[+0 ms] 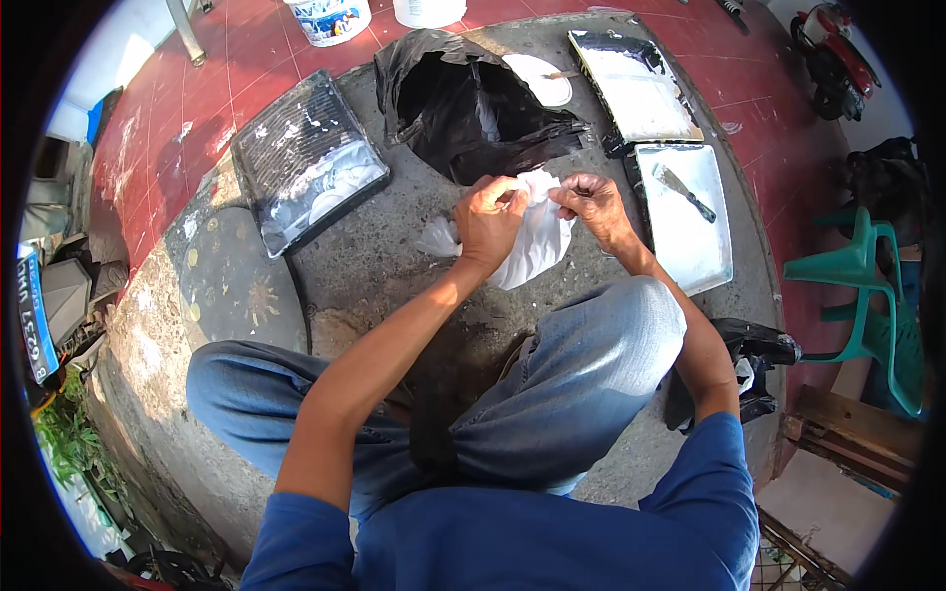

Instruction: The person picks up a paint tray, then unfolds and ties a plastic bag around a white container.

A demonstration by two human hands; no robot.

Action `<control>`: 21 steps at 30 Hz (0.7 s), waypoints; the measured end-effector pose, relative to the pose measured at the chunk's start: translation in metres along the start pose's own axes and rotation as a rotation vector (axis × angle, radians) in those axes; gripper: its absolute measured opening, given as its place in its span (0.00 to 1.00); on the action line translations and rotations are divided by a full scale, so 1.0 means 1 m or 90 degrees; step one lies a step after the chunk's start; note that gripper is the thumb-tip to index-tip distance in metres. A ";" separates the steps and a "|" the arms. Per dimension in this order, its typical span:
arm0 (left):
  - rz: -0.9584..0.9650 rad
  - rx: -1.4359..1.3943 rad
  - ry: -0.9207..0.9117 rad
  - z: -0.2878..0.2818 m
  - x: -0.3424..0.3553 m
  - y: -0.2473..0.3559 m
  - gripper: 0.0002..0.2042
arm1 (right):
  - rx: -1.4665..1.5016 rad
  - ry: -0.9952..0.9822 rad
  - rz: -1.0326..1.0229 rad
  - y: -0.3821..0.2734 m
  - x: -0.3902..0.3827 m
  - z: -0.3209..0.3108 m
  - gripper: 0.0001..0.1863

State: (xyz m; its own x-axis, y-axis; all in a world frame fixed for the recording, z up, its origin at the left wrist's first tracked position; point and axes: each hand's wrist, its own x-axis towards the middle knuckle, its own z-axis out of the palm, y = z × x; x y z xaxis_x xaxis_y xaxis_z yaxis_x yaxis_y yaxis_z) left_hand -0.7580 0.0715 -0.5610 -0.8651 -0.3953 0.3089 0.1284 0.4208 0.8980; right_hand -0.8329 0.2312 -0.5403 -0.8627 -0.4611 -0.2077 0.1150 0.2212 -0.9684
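Note:
A thin white plastic bag (535,246) hangs between my two hands, above the concrete in front of my knees. My left hand (489,225) pinches its top edge from the left, fingers closed. From the right, my right hand (597,209) grips the gathered top with thumb and fingertips. A loose corner of the bag sticks out left of my left wrist. Just beyond my hands lies a crumpled black plastic bag (463,108), its mouth wide and dark inside. What the white bag contains, if anything, I cannot tell.
A paint-smeared black tray (310,163) lies left. On the right are a white-coated tray (631,89) and another tray (685,241) with a putty knife (685,192) on it. A white lid (540,79), a paint bucket (330,20) and a green plastic chair (867,286) stand around.

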 end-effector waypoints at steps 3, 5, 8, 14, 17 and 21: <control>-0.001 -0.049 0.039 0.012 -0.021 0.000 0.09 | 0.060 0.008 0.020 0.010 -0.007 0.003 0.07; 0.064 -0.027 0.035 0.017 -0.030 -0.003 0.12 | 0.121 0.016 0.041 0.013 -0.012 0.003 0.06; 0.124 -0.011 0.010 0.024 -0.037 -0.006 0.19 | 0.160 0.030 0.071 0.016 -0.019 0.004 0.07; 0.093 -0.006 0.063 0.034 -0.036 -0.012 0.18 | 0.072 -0.013 0.027 0.018 -0.026 -0.009 0.13; 0.071 -0.029 0.080 0.039 -0.039 -0.010 0.14 | -0.037 0.174 0.038 0.035 -0.024 -0.052 0.13; 0.052 -0.086 0.073 0.047 -0.042 -0.008 0.11 | -0.515 0.347 0.115 0.107 -0.053 -0.118 0.15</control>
State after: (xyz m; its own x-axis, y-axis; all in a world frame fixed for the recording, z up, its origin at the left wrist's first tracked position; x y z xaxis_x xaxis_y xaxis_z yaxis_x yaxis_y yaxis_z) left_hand -0.7456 0.1234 -0.5957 -0.7891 -0.4577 0.4096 0.2666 0.3456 0.8997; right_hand -0.8324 0.3804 -0.6162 -0.9972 0.0503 -0.0548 0.0710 0.8628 -0.5005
